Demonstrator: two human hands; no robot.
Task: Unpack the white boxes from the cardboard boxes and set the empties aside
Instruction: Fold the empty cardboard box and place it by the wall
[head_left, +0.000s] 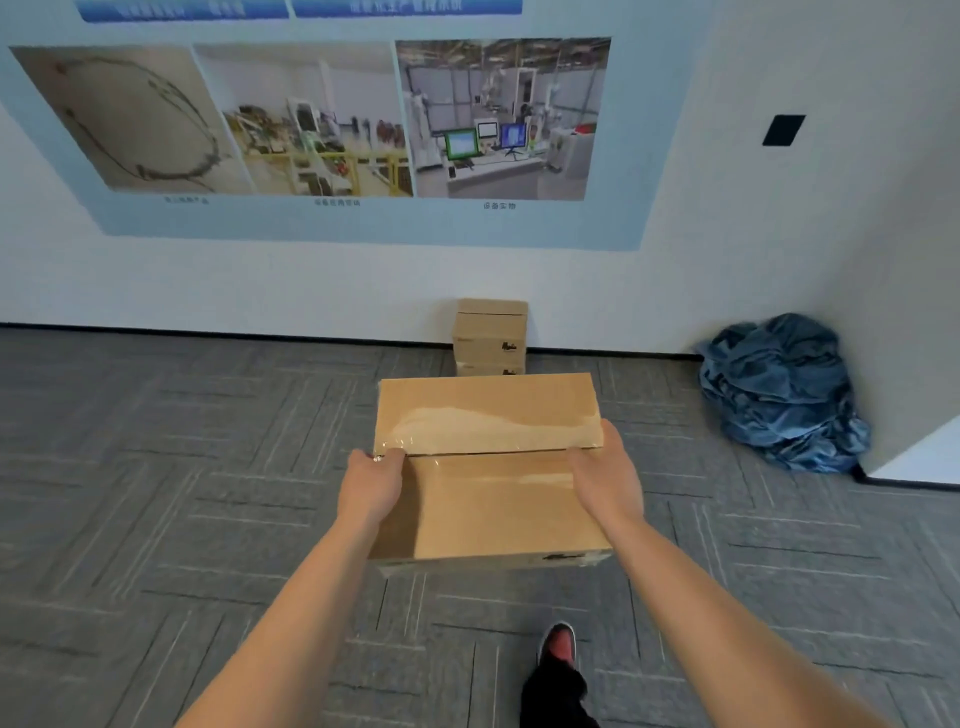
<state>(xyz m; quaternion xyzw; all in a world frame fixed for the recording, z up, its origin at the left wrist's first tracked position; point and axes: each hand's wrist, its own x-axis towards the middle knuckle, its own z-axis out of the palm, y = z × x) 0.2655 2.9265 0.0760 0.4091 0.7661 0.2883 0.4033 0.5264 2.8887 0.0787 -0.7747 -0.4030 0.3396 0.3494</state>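
A brown cardboard box (488, 467), taped shut along its top seam with clear tape, is held in the air in front of me above the carpet. My left hand (371, 486) grips its left side with the thumb on the top flap. My right hand (605, 480) grips its right side the same way. Behind it, a stack of smaller cardboard boxes (491, 335) stands on the floor against the wall. No white boxes are in view.
Grey patterned carpet (182, 493) covers the floor. A crumpled blue cloth bundle (782, 392) lies in the right corner by the wall. A large poster (337, 119) hangs on the wall ahead. My foot in a red shoe (558, 647) is below the box.
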